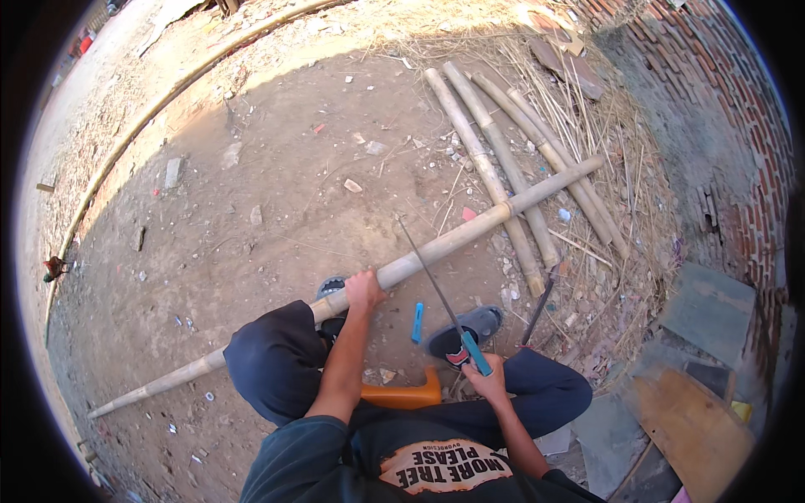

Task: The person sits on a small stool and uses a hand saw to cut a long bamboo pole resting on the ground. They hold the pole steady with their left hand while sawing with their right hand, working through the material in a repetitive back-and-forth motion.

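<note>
A long bamboo pole runs slantwise from the lower left to the upper right, passing by my left knee and over several shorter bamboo lengths. My left hand is closed around the pole just beyond that knee. In my right hand is the teal handle of a handsaw. Its thin blade points away from me and crosses the pole to the right of my left hand; whether the teeth touch the bamboo I cannot tell. A small light-blue tool lies on the dirt between my feet.
An orange plastic stool is beneath me. A dark rod lies beside my right sandal. Flat boards are piled at the lower right, near a brick wall. A rooster stands at the far left.
</note>
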`<state>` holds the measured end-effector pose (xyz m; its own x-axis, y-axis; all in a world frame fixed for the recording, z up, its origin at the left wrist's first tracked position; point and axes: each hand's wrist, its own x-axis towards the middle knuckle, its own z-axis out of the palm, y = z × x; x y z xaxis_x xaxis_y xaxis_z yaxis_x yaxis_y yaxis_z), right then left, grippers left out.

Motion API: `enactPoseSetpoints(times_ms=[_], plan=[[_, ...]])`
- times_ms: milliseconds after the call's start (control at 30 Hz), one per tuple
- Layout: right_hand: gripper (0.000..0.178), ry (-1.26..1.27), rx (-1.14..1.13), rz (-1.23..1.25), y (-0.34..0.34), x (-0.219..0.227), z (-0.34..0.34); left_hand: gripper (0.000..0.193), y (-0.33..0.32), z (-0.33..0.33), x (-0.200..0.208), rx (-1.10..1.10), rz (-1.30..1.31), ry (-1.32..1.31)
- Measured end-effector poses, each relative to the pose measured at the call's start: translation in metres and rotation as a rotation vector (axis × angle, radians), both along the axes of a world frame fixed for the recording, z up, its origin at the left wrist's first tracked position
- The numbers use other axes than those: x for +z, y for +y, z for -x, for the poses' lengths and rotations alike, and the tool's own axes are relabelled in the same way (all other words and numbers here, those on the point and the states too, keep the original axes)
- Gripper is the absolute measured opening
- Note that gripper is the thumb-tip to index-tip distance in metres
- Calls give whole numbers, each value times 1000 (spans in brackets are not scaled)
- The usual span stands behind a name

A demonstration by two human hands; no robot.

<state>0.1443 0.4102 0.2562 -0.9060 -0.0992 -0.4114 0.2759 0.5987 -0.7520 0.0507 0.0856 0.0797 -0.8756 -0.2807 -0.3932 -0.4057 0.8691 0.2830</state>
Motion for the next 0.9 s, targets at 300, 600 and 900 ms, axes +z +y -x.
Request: enactPoseSetpoints(times_ms=[300,600,900], plan=[[29,42,39,74,-38,-45,50,38,-1,-3,-8,-7,10,25],[27,176,103,15,30,-16,-12,36,-2,3,-3,-13,-9,-24],[28,7,-7,84,-42,-45,59,40,-5,1,-13,-26,18,13]])
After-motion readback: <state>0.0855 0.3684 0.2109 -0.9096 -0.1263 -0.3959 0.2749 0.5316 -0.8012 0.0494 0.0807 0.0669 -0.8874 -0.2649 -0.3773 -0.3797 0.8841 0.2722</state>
